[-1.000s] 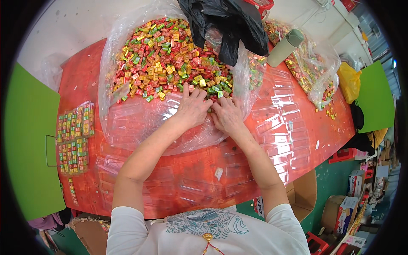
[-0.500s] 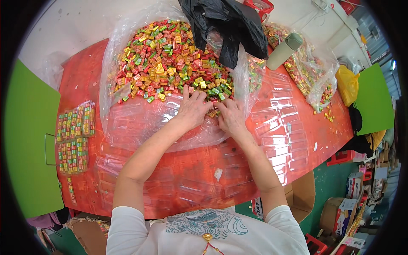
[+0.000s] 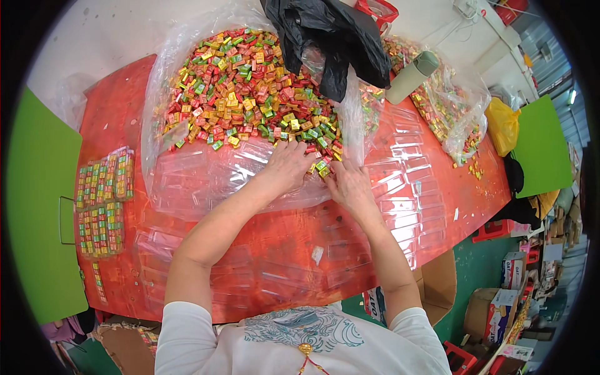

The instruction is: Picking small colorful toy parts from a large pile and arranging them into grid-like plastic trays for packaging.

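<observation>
A large heap of small wrapped candies (image 3: 231,94) in red, yellow, green and orange lies in a spread clear plastic bag (image 3: 153,131). At the heap's near right edge, my left hand (image 3: 289,165) has its fingers curled against several candies. My right hand (image 3: 352,187) faces it, thumb and fingers bent around the same small cluster of candies (image 3: 322,166). The cluster sits between the two sets of fingertips, and some fingertips are hidden. Under the hands and nearer my body are clear plastic trays (image 3: 212,181), partly covered by the bag's film.
Filled candy trays (image 3: 103,178) stand at the left beside a green panel (image 3: 40,206). A black plastic bag (image 3: 325,37) overhangs the heap. To the right are a pale green bottle (image 3: 412,78), rows of clear trays (image 3: 406,181), a second candy bag (image 3: 447,112) and a yellow bag (image 3: 503,125).
Both hands have shifted slightly toward my body and a little apart. More of the candies between them now show. The whole view has moved slightly.
</observation>
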A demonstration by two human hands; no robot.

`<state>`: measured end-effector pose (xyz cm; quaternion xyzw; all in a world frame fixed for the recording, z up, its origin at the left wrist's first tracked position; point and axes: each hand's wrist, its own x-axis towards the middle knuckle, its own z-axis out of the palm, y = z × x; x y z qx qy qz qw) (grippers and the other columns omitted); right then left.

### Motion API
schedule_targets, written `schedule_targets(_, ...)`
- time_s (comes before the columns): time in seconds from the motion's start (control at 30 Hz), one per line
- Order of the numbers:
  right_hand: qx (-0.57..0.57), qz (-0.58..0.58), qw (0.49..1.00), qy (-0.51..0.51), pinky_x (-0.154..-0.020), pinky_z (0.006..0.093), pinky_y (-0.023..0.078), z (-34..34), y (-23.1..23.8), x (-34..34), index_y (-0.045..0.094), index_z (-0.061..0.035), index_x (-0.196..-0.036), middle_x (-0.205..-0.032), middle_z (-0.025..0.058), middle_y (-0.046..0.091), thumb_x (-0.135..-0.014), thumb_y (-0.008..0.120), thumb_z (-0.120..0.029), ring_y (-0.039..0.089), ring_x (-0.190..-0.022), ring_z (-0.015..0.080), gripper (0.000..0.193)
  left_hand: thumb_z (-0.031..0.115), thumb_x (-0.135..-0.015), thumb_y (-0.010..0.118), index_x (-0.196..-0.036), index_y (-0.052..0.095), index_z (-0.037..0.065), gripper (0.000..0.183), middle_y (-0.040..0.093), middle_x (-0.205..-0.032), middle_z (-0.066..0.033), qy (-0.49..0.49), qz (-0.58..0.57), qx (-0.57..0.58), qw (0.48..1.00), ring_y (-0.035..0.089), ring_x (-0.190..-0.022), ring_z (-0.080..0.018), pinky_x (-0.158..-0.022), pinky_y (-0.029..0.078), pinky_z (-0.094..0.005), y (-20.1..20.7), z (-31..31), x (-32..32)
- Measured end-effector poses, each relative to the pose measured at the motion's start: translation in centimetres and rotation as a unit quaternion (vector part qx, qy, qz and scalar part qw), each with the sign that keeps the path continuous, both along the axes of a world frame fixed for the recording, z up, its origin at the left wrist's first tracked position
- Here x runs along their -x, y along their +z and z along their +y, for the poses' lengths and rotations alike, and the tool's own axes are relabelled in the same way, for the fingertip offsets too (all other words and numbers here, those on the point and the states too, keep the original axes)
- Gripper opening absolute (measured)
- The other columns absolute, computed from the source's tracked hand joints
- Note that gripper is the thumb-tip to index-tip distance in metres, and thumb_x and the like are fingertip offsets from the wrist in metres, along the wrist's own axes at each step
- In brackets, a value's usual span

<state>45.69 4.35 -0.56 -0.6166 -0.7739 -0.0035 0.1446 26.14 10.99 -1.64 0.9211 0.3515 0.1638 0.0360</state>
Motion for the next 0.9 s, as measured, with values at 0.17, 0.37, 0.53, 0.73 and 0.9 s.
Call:
schedule_targets(0.17, 0.005, -0.011, 1.0, -0.003, -0.083, 0.0461, 0.044, 0.9, 0.1, 1.0, 0.064, -0.0072, -0.103, -0.106, 0.0154, 0.064, -0.079, 0.071, -0.024, 0.059, -0.109, 0.0314, 0.031, 0.015, -0.08, 0.066, -0.113, 0.063, 0.011, 0.033, 0.059, -0.104, -0.0134, 0.008, 0.026, 0.036, 0.999, 0.058, -0.101, -0.0312, -0.085, 0.045, -0.0442, 0.6, -0.2, -0.2)
schedule_targets(0.37, -0.005, -0.002, 0.999, 0.04, -0.08, 0.0444, 0.042, 0.8, -0.6, 0.5, 0.065, -0.0102, -0.101, -0.096, 0.0124, 0.062, -0.077, 0.071, -0.021, 0.059, -0.102, 0.0293, 0.027, 0.01, -0.077, 0.067, -0.111, 0.063, 0.008, 0.034, 0.058, -0.103, -0.0169, -0.009, -0.005, 0.055, 0.998, 0.061, -0.097, -0.0369, -0.077, 0.051, -0.0491, 0.3, -0.1, -0.6)
schedule_targets(0.53, -0.021, 0.008, 0.999, 0.04, -0.082, 0.0447, 0.041, 0.3, 0.0, 0.0, 0.062, -0.0081, -0.102, -0.096, 0.0121, 0.064, -0.077, 0.072, -0.02, 0.062, -0.099, 0.0294, 0.03, 0.014, -0.082, 0.066, -0.114, 0.06, 0.007, 0.034, 0.06, -0.108, -0.0177, -0.009, 0.024, 0.094, 0.995, 0.065, -0.1, -0.0355, -0.081, 0.053, -0.0482, 0.7, 0.0, -0.7)
schedule_targets(0.73, 0.016, -0.064, 0.998, 0.005, -0.082, 0.0455, 0.041, 0.5, -0.4, 0.8, 0.061, -0.008, -0.103, -0.09, 0.0124, 0.065, -0.079, 0.07, -0.021, 0.064, -0.092, 0.0295, 0.029, 0.009, -0.078, 0.067, -0.106, 0.061, 0.005, 0.029, 0.059, -0.103, -0.0185, -0.043, -0.008, 0.056, 0.997, 0.065, -0.093, -0.0361, -0.077, 0.054, -0.0463, -0.4, 0.6, -0.9)
schedule_targets(0.9, 0.015, -0.055, 0.998, 0.011, -0.082, 0.0461, 0.04, 0.6, -1.3, 0.8, 0.061, -0.0077, -0.103, -0.09, 0.0127, 0.065, -0.081, 0.068, -0.021, 0.064, -0.09, 0.0286, 0.026, 0.01, -0.078, 0.067, -0.104, 0.062, 0.006, 0.026, 0.06, -0.101, -0.0173, -0.06, -0.003, 0.045, 0.997, 0.065, -0.093, -0.035, -0.077, 0.054, -0.0461, -0.9, 1.0, -1.1)
